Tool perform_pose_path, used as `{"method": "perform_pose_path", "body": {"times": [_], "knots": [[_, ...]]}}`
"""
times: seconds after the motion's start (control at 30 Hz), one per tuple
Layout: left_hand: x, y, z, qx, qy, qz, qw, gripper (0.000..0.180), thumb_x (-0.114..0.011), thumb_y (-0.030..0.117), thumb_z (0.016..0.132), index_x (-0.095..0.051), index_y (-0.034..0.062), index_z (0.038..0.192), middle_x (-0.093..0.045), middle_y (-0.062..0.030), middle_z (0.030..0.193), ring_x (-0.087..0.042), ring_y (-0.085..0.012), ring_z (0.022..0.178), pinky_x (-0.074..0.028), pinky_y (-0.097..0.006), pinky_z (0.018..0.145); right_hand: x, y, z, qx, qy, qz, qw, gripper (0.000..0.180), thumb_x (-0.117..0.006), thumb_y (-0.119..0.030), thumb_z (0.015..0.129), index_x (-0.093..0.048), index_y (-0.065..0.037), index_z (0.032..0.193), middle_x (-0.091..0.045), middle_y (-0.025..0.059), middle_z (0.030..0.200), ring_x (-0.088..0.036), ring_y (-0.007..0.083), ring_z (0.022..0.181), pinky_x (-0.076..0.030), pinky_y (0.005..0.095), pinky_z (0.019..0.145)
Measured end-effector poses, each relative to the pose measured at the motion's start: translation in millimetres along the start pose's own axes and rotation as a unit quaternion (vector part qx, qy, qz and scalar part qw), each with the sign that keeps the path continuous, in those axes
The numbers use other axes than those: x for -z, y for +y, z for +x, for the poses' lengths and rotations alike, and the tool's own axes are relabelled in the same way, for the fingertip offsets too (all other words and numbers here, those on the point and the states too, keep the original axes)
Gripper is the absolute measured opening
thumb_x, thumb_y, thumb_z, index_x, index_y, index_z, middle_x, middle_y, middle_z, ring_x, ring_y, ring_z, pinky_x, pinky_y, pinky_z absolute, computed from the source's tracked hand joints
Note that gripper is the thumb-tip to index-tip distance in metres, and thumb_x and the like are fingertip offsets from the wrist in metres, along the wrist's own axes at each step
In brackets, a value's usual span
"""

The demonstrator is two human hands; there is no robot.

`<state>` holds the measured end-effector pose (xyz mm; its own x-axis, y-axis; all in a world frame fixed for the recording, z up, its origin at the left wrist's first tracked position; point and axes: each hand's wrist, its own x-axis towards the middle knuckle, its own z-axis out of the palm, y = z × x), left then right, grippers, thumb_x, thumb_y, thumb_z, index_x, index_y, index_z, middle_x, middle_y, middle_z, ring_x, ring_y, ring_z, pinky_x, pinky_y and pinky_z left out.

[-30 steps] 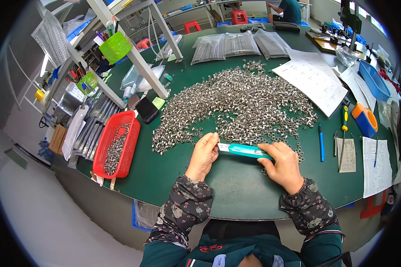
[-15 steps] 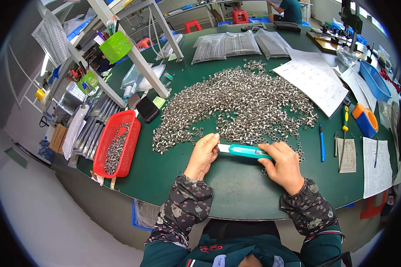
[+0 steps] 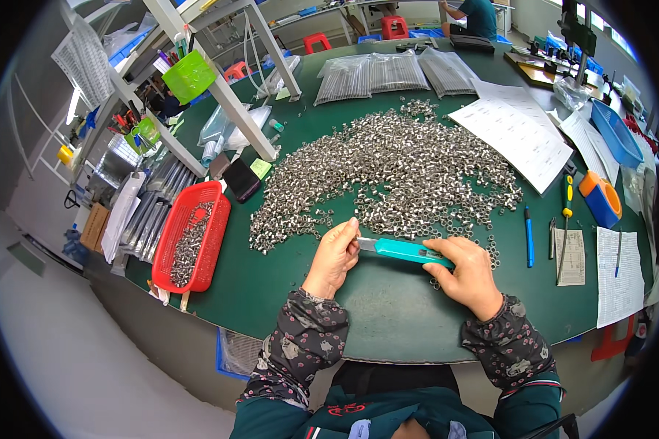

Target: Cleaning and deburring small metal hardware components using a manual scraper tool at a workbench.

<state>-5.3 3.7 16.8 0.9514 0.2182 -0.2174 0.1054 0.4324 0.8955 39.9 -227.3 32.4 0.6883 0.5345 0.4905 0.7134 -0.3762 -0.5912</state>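
Note:
My right hand [image 3: 466, 275] is closed around the handle end of a teal utility knife [image 3: 410, 251], held about level above the table. Its bare blade [image 3: 367, 244] points left and reaches the fingertips of my left hand [image 3: 334, 257]. Those left fingers are pinched together; whatever they hold at the blade's tip is too small or hidden to make out. Just beyond both hands spreads a wide heap of small, short metal rings [image 3: 388, 164], with a few loose ones close to my right fingers.
On the green table [image 3: 388, 314], a red basket [image 3: 216, 245] with more metal pieces stands left, near a black phone [image 3: 242, 181]. Right lie paper sheets [image 3: 516, 135], a blue pen [image 3: 529, 235], a screwdriver [image 3: 567, 194] and an orange-and-blue tape roll [image 3: 600, 199]. Bagged rods [image 3: 373, 77] lie at the back.
The knife has turned slightly in my right hand: its blade looks darker and its outer end sits a little lower. My left hand stays almost in place.

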Motion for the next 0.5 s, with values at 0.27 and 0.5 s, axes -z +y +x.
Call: {"method": "perform_pose_path", "body": {"times": [0.27, 0.5], "knots": [[-6.2, 1.0, -3.0, -0.004, 0.009, 0.035, 0.999, 0.037, -0.047, 0.033, 0.093, -0.045, 0.0082, 0.065, -0.034, 0.0046, 0.052, -0.025, -0.0025, 0.038, -0.02, -0.017, 0.033, -0.4, 3.5, -1.4, -0.035, -0.028, 0.045, 0.998, 0.025, -0.067, -0.018, 0.072, -0.064, -0.009, 0.095, -0.061, 0.0091, 0.075, -0.059, 0.0284, 0.071, -0.046, 0.0382, 0.061], [-6.0, 2.9, -4.1, 0.018, 0.027, 0.057, 0.998, 0.037, -0.049, 0.03, 0.092, -0.045, 0.0076, 0.063, -0.033, 0.0048, 0.051, -0.026, -0.0031, 0.038, -0.02, -0.017, 0.033, 0.3, -0.9, -0.7, -0.027, -0.021, 0.015, 0.999, 0.025, -0.067, -0.017, 0.072, -0.063, -0.009, 0.095, -0.06, 0.0089, 0.073, -0.058, 0.0284, 0.07, -0.046, 0.0384, 0.061]]}}
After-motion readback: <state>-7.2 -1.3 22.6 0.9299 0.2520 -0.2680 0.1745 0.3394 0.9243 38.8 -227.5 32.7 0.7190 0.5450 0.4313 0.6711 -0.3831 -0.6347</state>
